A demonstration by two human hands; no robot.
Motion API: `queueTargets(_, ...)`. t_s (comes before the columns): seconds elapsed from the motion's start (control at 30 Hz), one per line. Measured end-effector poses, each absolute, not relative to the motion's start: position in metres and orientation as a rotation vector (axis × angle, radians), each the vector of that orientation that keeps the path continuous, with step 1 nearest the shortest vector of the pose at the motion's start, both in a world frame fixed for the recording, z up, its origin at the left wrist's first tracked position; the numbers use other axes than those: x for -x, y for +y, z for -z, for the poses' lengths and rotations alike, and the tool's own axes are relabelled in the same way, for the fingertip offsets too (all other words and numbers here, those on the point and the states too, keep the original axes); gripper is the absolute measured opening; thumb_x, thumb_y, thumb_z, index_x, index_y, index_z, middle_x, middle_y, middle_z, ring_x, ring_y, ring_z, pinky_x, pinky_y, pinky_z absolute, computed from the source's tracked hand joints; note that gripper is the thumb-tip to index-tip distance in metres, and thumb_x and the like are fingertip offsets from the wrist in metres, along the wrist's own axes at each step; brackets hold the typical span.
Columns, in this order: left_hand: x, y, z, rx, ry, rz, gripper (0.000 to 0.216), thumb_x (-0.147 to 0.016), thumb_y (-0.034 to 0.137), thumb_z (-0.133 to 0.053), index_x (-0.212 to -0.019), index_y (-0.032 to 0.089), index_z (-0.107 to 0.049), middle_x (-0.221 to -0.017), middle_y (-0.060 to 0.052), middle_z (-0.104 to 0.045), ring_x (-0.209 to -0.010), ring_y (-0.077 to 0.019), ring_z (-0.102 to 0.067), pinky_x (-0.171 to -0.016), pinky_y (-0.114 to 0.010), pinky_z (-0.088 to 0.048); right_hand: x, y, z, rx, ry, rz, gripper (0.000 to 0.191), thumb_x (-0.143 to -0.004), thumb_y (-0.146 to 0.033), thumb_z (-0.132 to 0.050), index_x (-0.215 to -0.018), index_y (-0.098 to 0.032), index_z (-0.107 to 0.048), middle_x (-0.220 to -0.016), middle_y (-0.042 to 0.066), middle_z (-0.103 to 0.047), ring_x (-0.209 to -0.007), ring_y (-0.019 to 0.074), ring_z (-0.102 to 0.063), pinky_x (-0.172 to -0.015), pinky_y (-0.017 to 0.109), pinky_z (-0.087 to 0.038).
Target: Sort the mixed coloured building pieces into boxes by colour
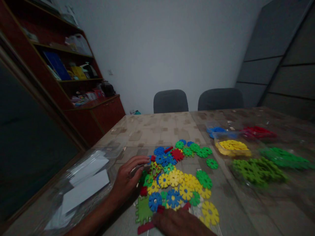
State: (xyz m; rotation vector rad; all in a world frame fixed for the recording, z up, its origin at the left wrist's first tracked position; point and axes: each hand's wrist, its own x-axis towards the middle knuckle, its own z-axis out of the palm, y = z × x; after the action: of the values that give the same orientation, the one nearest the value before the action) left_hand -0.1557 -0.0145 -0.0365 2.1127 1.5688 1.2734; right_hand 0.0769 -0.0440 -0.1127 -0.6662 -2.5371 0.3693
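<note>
A loose pile of plastic notched disc pieces in yellow [186, 191], blue [155, 201] and green [204, 179] lies on the table in front of me. My left hand [129, 173] rests at the pile's left edge, thumb and fingers apart, holding nothing visible. Beside it are a small red block [143, 191] and a light green square piece with notched edges [144, 209]. My right hand [180, 223] lies low over the near edge, back up, its fingertips partly hidden, close to a red strip [145, 227]. A red toothed piece [177, 154] sits at the back.
Right of the pile stand clear containers with yellow pieces [232, 147], blue pieces [216, 131], red pieces [258, 132] and green pieces [285, 158]. White cards [86, 190] in clear plastic lie at left. Two grey chairs [170, 101] stand beyond the table [157, 127].
</note>
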Motion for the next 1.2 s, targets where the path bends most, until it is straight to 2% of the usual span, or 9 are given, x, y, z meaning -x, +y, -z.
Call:
queueTargets(0.17, 0.154, -0.009, 0.054, -2.244, 1.529, -1.133, 0.027, -0.096, 0.024, -0.048, -0.11, 0.023, -0.071, -0.114, -0.008, -0.073, -0.11, -0.0233, -0.066, -0.098, -0.037, -0.05, -0.071, -0.021, 0.081, 0.36, -2.722, -0.009, 0.016, -0.093, -0.041, -0.058, -0.097, -0.026, -0.063, -0.093, 0.004, -0.069, -0.08, 0.0227, -0.061, -0.066, 0.033, -0.047)
queueTargets(0.27, 0.153, -0.008, 0.058, -2.251, 1.511, -1.115, 0.026, -0.097, 0.023, -0.047, -0.109, 0.022, -0.071, -0.113, -0.008, -0.073, -0.108, -0.0225, -0.066, -0.096, -0.036, -0.051, -0.091, -0.006, 0.049, 0.454, -2.79, -0.256, 0.022, -0.086, -0.041, -0.066, -0.097, -0.022, -0.062, -0.096, 0.004, -0.066, -0.083, 0.0221, -0.06, -0.07, 0.033, -0.048)
queueTargets(0.37, 0.152, -0.01, 0.059, -2.345, 1.443, -1.08, 0.027, -0.098, 0.023, -0.047, -0.114, 0.023, -0.068, -0.115, -0.009, -0.072, -0.111, -0.0231, -0.064, -0.097, -0.038, -0.05, -0.105, 0.011, 0.029, 0.768, -2.725, -0.454, 0.015, -0.089, -0.025, -0.059, -0.103, -0.02, -0.062, -0.11, 0.008, -0.064, -0.096, 0.0237, -0.058, -0.082, 0.036, -0.047)
queueTargets(0.53, 0.145, -0.017, 0.062, -2.557, 1.336, -0.803, 0.042, -0.097, 0.027, -0.055, -0.138, 0.027, -0.053, -0.143, -0.01, -0.056, -0.135, -0.0278, -0.048, -0.115, -0.049, -0.034, -0.106, 0.034, 0.038, 1.126, -2.615, -0.426, 0.032, -0.082, -0.032, -0.072, -0.109, -0.018, -0.061, -0.118, 0.014, -0.061, -0.11, 0.0322, -0.053, -0.093, 0.048, -0.043)
queueTargets(0.67, 0.142, -0.021, 0.064, -2.605, 1.263, -0.65, 0.043, -0.097, 0.033, -0.056, -0.14, 0.029, -0.051, -0.151, -0.011, -0.047, -0.142, -0.0296, -0.039, -0.119, -0.056, -0.023, -0.107, 0.041, 0.053, 1.039, -2.527, -0.556, 0.028, -0.08, -0.028, -0.074, -0.102, -0.02, -0.059, -0.11, 0.008, -0.063, -0.101, 0.0256, -0.056, -0.085, 0.039, -0.045)
queueTargets(0.8, 0.142, -0.018, 0.065, -2.645, 1.141, -0.729, 0.025, -0.1, 0.034, -0.049, -0.122, 0.025, -0.059, -0.142, -0.012, -0.055, -0.138, -0.0269, -0.042, -0.119, -0.053, -0.023, -0.113, 0.049, 0.048, 1.033, -2.45, -0.685, 0.006, -0.085, -0.02, -0.067, -0.086, -0.02, -0.061, -0.091, 0.004, -0.066, -0.086, 0.0196, -0.057, -0.076, 0.031, -0.043)
queueTargets(0.97, 0.138, -0.015, 0.061, -2.742, 1.024, -0.907, 0.021, -0.103, 0.029, -0.044, -0.114, 0.022, -0.061, -0.123, -0.01, -0.064, -0.121, -0.0235, -0.055, -0.111, -0.046, -0.034, -0.125, 0.061, 0.026, 0.955, -2.497, -0.76, 0.024, -0.094, -0.019, -0.053, -0.071, -0.018, -0.06, -0.077, 0.004, -0.064, -0.073, 0.0163, -0.056, -0.067, 0.028, -0.037)
queueTargets(1.07, 0.136, -0.016, 0.059, -2.696, 1.045, -0.999, 0.022, -0.103, 0.029, -0.044, -0.108, 0.019, -0.063, -0.102, -0.009, -0.066, -0.099, -0.0213, -0.06, -0.096, -0.039, -0.045, -0.133, 0.064, 0.012, 1.018, -2.512, -0.812, 0.027, -0.093, -0.021, -0.054, -0.067, -0.019, -0.055, -0.069, 0.001, -0.058, -0.064, 0.014, -0.051, -0.058, 0.027, -0.031)
queueTargets(1.2, 0.137, -0.018, 0.062, -2.638, 1.098, -1.037, 0.019, -0.103, 0.028, -0.046, -0.108, 0.019, -0.061, -0.091, -0.007, -0.066, -0.085, -0.02, -0.058, -0.079, -0.032, -0.047, -0.142, 0.063, 0.004, 1.106, -2.542, -0.88, 0.028, -0.094, -0.023, -0.052, -0.067, -0.019, -0.053, -0.066, -0.001, -0.054, -0.061, 0.0124, -0.045, -0.055, 0.027, -0.028)
